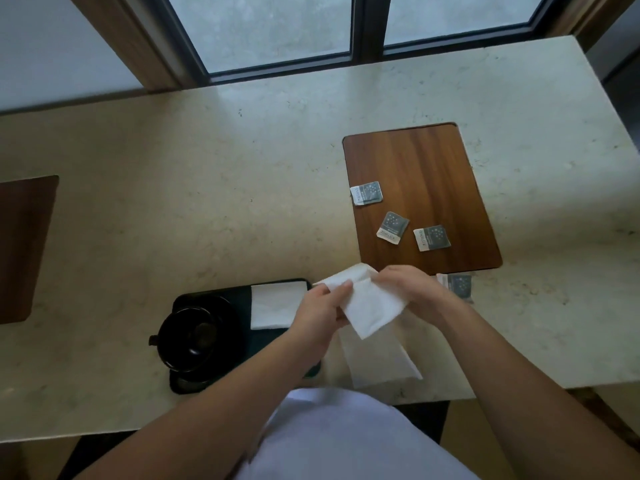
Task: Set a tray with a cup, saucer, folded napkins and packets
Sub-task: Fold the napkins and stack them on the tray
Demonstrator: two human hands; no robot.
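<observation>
A white napkin (367, 304) is being folded in mid-air, pinched between the left hand (320, 311) and the right hand (410, 292), both clenched on its edges just above the near edge of the pale stone counter (207, 188). It hangs beside the right end of the dark tray (277, 284), not yet resting on it.

On the tray, 1 folded napkin (275, 306) is already laid flat at the far right, and the black cup (188, 337) sits on its black saucer (221, 306) at the left. Another unfolded napkin (379, 363) lies on the counter under the hands. 3 grey packets (394, 227) are scattered on the wooden inlay (426, 161), well apart from the tray, and a 4th packet (459, 287) lies on the counter, partly hidden behind the right hand.

The step in hand is judged to be the 2nd fold; the packets are still to be moved.

Risks from here: the thin paper could be creased crookedly or torn if it is pulled too hard between the 2 pinches. The fold could spring open if it is released before it is pressed flat. The laid napkin could be dragged askew if the new 1 is slid against it, and the cup could be knocked by the left forearm, which crosses above the tray
</observation>
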